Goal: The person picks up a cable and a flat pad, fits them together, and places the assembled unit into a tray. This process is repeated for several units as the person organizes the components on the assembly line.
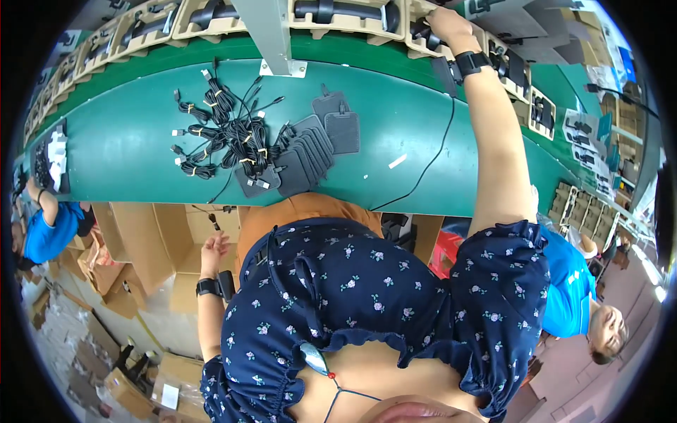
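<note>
My right hand reaches far over the green table into a moulded pulp tray at the back. Its fingers are bent down onto a black part; their tips are hidden. Low at the left, below the table's front edge, my left hand has curled fingers at the end of a thin black cable. Several tied black cables lie heaped on the table. Beside them sit overlapping flat dark-grey pouches, with two more pouches behind.
Pulp trays with black parts line the back. A grey metal post stands on the table. From my right wristband a thin cord runs to the front edge. Cardboard boxes stand below left. People in blue work at both sides.
</note>
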